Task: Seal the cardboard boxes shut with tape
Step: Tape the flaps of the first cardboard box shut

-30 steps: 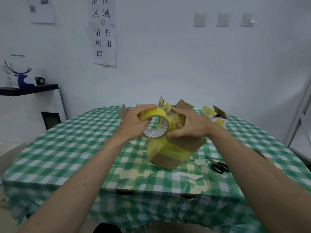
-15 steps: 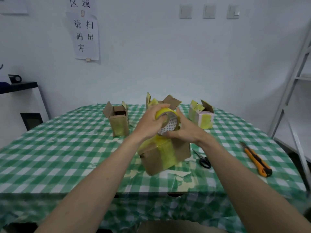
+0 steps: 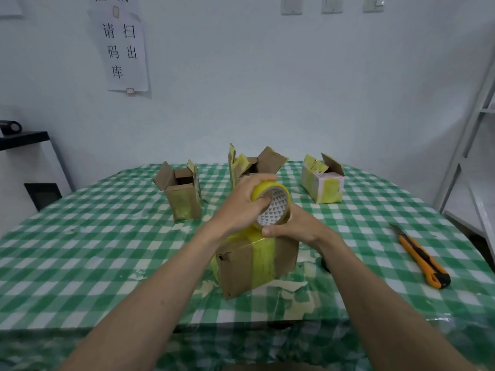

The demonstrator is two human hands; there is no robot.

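A closed cardboard box (image 3: 241, 266) with a yellow tape band stands near the table's front edge. Just above it my left hand (image 3: 241, 207) grips a roll of yellow tape (image 3: 273, 204), fingers over the rim and thumb inside the core. My right hand (image 3: 297, 228) pinches the tape at the roll's lower edge, right over the box top. Three more boxes stand farther back with flaps up: a brown one (image 3: 182, 196) at left, one (image 3: 251, 164) behind my hands, a pale one (image 3: 324, 183) at right.
An orange utility knife (image 3: 420, 258) lies on the green checked tablecloth (image 3: 93, 250) at right. Black scissors (image 3: 325, 265) are mostly hidden behind my right forearm. Torn tape scraps litter the cloth around the box. A white shelf frame (image 3: 471, 156) stands at far right.
The view has shifted right and down, so the knife and shelf now show. My hands with the tape roll came down closer to the taped box top.
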